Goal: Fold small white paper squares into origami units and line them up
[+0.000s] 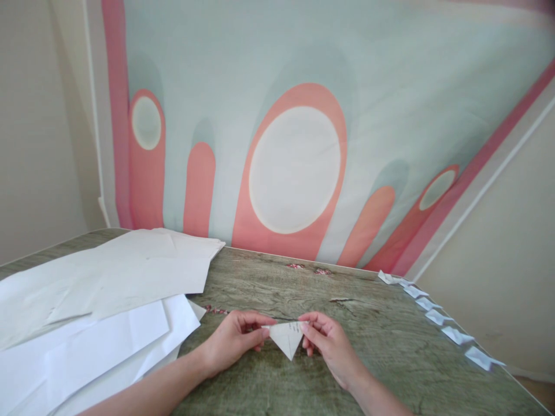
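Note:
A small white paper folded into a triangle (287, 340) hangs point-down between my hands, just above the wooden table. Some dark print shows near its upper right corner. My left hand (236, 341) pinches its left corner between thumb and fingers. At the right corner, my right hand (329, 344) grips it the same way, with the thumb in front. The fingers behind the paper are partly hidden.
Large white sheets (143, 266) and smaller white papers (108, 352) lie in overlapping piles on the left of the table (269, 277). Several small folded papers (457, 335) form a row along the right edge. A patterned cloth (373, 115) hangs behind.

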Motion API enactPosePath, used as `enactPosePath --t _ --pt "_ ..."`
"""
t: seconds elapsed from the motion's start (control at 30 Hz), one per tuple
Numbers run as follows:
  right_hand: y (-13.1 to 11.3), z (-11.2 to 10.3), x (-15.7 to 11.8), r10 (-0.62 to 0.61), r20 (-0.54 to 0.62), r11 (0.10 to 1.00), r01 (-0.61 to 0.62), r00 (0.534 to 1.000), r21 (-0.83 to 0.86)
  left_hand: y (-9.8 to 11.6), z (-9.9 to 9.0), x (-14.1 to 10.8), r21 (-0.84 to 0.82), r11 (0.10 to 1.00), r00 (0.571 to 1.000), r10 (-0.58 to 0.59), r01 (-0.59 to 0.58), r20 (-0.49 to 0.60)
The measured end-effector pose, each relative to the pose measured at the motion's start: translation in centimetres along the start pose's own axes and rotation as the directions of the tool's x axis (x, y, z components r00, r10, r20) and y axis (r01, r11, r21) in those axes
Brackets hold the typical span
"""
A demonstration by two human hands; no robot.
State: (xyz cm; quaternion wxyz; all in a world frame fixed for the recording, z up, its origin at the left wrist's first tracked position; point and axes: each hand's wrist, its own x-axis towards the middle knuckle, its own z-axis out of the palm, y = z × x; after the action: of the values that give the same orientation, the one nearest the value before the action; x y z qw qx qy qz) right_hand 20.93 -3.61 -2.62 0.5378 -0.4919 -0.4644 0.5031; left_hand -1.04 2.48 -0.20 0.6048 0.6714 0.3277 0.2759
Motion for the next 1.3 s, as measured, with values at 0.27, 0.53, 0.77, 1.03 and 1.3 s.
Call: enactPosePath --t 0.27,0.53,0.77,1.03,1.3 --pt "-0.04 0.22 -0.14 -0.053 -0.008 0.993 0.051 0.999 -0.107 -0.14 0.15 0.22 0.077 0.995 0.998 -0.054 0.056 -0.017" --pt "0.47 0.21 -0.11 -0.096 0.029 0.976 0.1 0.995 -0.193 0.03 0.26 0.32 0.054 0.987 0.988 -0.154 0.154 -0.009" --pt "-0.05 -0.02 0.04 -0.026 0.041 0.989 0.032 0.999 -0.141 -0.43 0.19 0.33 0.032 0.983 0.983 -0.18 0.181 -0.03" --pt "-0.37 -0.16 0.13 -0.006 0.03 0.983 0.011 1.0 -0.181 -0.35 0.08 0.35 -0.001 0.983 0.983 -0.181 0.181 -0.016" --pt "-0.31 -0.39 0.16 -0.014 0.068 0.947 0.035 0.998 -0.32 -0.06 0.41 0.18 -0.007 0.987 0.986 -0.158 0.158 -0.051"
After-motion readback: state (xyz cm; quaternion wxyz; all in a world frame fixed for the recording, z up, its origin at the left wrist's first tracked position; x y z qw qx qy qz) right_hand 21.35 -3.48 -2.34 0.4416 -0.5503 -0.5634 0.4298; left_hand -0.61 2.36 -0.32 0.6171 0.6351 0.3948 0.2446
